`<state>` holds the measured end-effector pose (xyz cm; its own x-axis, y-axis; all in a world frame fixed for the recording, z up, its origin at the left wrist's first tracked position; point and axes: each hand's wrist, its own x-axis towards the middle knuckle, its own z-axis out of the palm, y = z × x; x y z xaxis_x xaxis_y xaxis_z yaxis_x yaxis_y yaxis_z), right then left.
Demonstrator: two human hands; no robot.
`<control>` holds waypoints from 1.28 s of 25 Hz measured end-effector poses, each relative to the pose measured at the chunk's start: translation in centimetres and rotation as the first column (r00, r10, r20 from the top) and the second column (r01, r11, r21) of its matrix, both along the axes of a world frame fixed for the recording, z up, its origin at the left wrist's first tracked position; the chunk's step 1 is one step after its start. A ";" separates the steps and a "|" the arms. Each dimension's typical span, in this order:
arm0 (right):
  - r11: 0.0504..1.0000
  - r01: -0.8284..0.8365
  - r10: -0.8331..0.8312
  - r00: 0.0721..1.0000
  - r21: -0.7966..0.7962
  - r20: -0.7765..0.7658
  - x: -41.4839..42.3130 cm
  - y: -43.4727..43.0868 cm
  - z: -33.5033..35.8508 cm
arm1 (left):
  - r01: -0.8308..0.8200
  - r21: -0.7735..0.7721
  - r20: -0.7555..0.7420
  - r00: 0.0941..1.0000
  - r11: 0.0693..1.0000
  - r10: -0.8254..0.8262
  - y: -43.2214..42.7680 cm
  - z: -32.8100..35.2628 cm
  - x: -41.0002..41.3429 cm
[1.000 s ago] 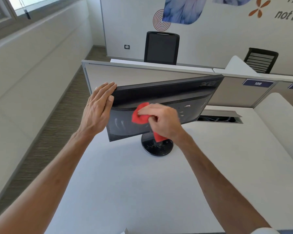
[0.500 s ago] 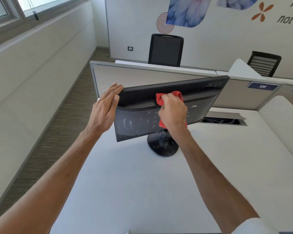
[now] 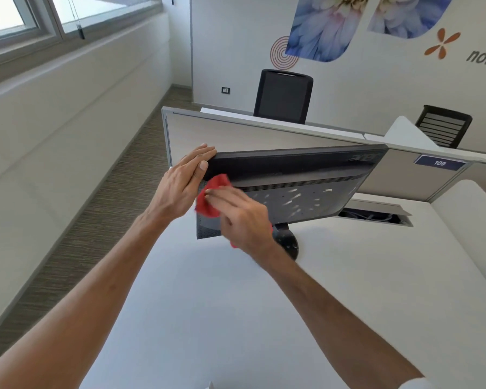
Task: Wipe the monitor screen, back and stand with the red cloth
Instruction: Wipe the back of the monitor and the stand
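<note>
The monitor (image 3: 306,189) stands near the far edge of the desk (image 3: 264,318), towards its far left corner, with its back panel turned to the person and its screen facing the partition (image 3: 236,136) behind it. Its long axis runs left to right, roughly along that partition, and the back is flecked with pale smudges. The round black stand base (image 3: 288,242) sits on the desk under the middle of the panel, half hidden by the right wrist.

The left hand (image 3: 180,186) lies flat against the monitor's left end at the upper corner, fingers straight and together, the thumb laid along the back. It steadies the panel rather than clasping it.

The right hand (image 3: 242,217) presses the red cloth (image 3: 208,200) onto the left part of the back panel, just beside the left hand. Its fingers are stretched out over the cloth, not balled round it. The cloth bunches out past the fingertips, and a small red corner peeks out beneath the heel of the palm. The right thumb is out of sight.

Right of the monitor, an open cable slot (image 3: 373,216) is set into the desk along its far edge. Two dark chairs (image 3: 282,94) stand beyond the partition.
</note>
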<state>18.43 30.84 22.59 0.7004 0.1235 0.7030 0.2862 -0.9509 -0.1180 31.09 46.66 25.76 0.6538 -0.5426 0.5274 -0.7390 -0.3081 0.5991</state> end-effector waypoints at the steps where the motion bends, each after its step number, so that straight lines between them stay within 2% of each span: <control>1: 0.992 0.080 -0.090 0.992 0.102 0.093 -0.5 -1.3 0.1 | -0.014 0.003 0.000 1.000 1.000 0.014 0.2 -0.1 0.0; 2: 0.964 0.176 -0.207 0.968 0.198 0.145 -0.8 -2.8 0.3 | -0.030 0.005 0.005 1.000 1.000 0.030 0.4 -0.3 -0.2; 4: 0.879 0.354 -0.409 0.904 0.320 0.123 -0.9 -5.8 0.7 | -0.053 0.005 0.016 0.998 0.999 0.053 0.6 -0.8 -0.7; 6: 0.847 0.430 -0.459 0.888 0.314 0.022 -0.3 -6.9 0.3 | -0.058 -0.019 0.007 0.998 0.998 0.058 0.5 -1.2 -1.0; 10: 0.899 0.397 -0.400 0.916 0.183 -0.024 0.8 -4.0 -2.5 | -0.056 -0.099 -0.095 0.994 0.994 0.047 0.2 -0.9 -1.2; 13: 0.949 0.276 -0.278 0.961 0.151 -0.013 2.1 -1.5 -3.1 | -0.025 -0.106 -0.153 0.988 0.994 0.008 1.1 -0.5 -1.2; 15: 0.995 0.099 -0.099 0.995 -0.005 0.001 2.3 -0.7 -3.6 | -0.017 -0.104 -0.183 0.983 0.994 -0.002 1.5 -0.2 -1.1; 17: 0.984 -0.018 0.024 0.999 -0.177 0.030 2.6 -0.9 -3.3 | -0.025 -0.120 -0.215 0.977 0.992 -0.002 1.4 0.2 -1.3; 20: 0.976 0.066 -0.043 0.992 -0.209 0.116 3.5 -1.1 -1.7 | -0.024 -0.159 -0.267 0.964 0.987 -0.020 0.9 0.6 -1.3; 22: 0.968 0.090 -0.082 0.996 -0.236 0.043 4.1 -1.1 -1.8 | -0.038 -0.164 -0.288 0.958 0.986 -0.011 0.9 0.6 -1.3; 24: 0.954 0.045 -0.060 0.997 -0.297 -0.041 4.4 -1.7 -2.5 | -0.063 -0.156 -0.290 0.957 0.986 0.016 0.9 0.5 -1.5; 28: 0.931 -0.003 -0.021 0.998 -0.366 -0.061 4.7 -2.5 -2.7 | -0.078 -0.150 -0.268 0.963 0.986 0.035 0.6 0.6 -1.6; 32: 0.848 0.014 -0.052 0.997 -0.530 -0.056 4.2 -2.5 -4.0 | -0.103 -0.151 -0.243 0.968 0.983 0.064 0.2 0.3 -1.6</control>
<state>22.63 28.35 18.59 0.7529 0.4397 0.4897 0.2633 -0.8832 0.3882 29.49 46.88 26.07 0.8095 -0.4012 0.4286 -0.5463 -0.2473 0.8003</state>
